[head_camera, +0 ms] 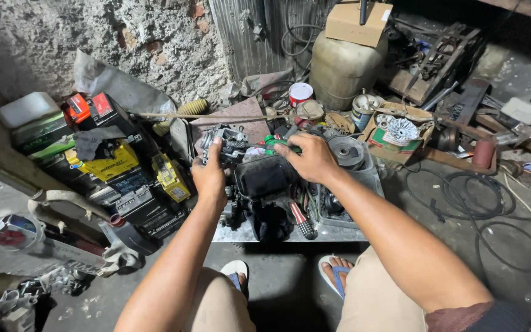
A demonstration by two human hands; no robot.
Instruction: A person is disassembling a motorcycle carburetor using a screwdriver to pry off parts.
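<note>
Grimy concrete floor (290, 289), rough wall (93, 37), clutter all round. L hand (210, 175) grips engine part (225, 140) over metal tray (339, 232); R hand (311, 158) closed on green screwdriver (278, 144) at it.

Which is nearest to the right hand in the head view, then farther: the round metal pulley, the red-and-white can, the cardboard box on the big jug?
From the right hand:
1. Round metal pulley, just right of it.
2. Red-and-white can, behind it.
3. Cardboard box, top, on the jug.
</note>
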